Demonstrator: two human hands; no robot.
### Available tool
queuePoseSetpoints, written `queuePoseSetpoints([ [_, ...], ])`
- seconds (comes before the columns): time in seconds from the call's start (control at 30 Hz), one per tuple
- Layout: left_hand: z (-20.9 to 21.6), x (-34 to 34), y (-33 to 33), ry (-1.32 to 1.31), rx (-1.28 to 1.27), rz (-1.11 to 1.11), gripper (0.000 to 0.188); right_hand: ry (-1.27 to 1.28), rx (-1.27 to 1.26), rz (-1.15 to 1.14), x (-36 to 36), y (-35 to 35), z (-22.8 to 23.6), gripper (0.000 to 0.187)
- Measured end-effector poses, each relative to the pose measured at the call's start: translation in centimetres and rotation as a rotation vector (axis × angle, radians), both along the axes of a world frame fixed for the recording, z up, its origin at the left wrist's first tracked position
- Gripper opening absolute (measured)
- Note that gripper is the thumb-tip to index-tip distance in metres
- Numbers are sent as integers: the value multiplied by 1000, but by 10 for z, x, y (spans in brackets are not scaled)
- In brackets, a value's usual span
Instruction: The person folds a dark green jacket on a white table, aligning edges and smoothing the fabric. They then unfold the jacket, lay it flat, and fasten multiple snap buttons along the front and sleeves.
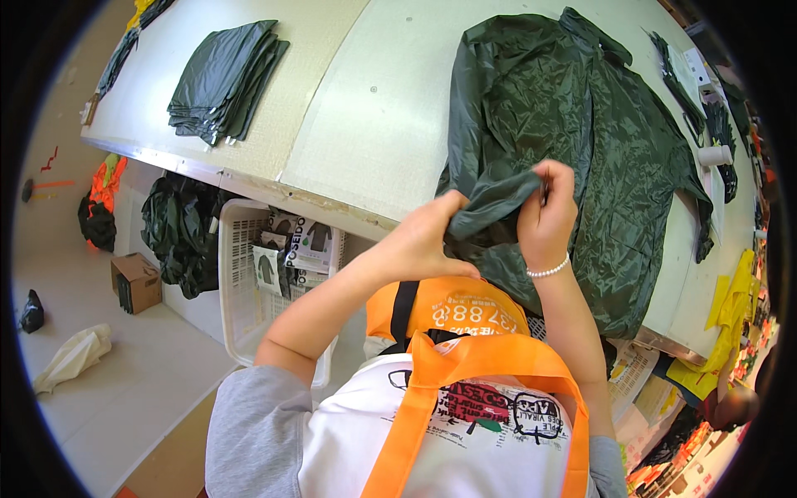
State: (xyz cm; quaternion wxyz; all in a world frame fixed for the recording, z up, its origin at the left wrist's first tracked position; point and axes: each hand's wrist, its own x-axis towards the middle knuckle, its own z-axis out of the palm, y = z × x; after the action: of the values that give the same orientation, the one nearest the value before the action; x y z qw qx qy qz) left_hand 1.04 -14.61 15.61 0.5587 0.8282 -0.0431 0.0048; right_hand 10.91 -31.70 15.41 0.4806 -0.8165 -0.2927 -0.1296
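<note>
A dark green shiny jacket (544,95) lies spread on the white table in front of me, its collar toward the far edge. I hold a gathered, raised part of its near left edge between both hands; whether it is a sleeve end or the hem I cannot tell. On the left side of that fold my left hand (427,236) grips the cloth, thumb up and fingers partly behind it. Opposite, my right hand (552,207), with a beaded bracelet at the wrist, pinches the fold's upper right edge between thumb and curled fingers.
A stack of folded dark green garments (224,79) sits at the table's far left. Below the edge stands a white basket (235,290) with packaged garments (299,245). A cardboard box (139,282) is on the floor. At right are a white spool (715,156) and yellow cloth (721,324).
</note>
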Motion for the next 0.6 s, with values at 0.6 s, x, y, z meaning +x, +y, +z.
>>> queuePoseSetpoints([
  [0.6, 14, 7, -42, 37, -419, 276, 34, -74, 25, -91, 15, -10, 28, 20],
])
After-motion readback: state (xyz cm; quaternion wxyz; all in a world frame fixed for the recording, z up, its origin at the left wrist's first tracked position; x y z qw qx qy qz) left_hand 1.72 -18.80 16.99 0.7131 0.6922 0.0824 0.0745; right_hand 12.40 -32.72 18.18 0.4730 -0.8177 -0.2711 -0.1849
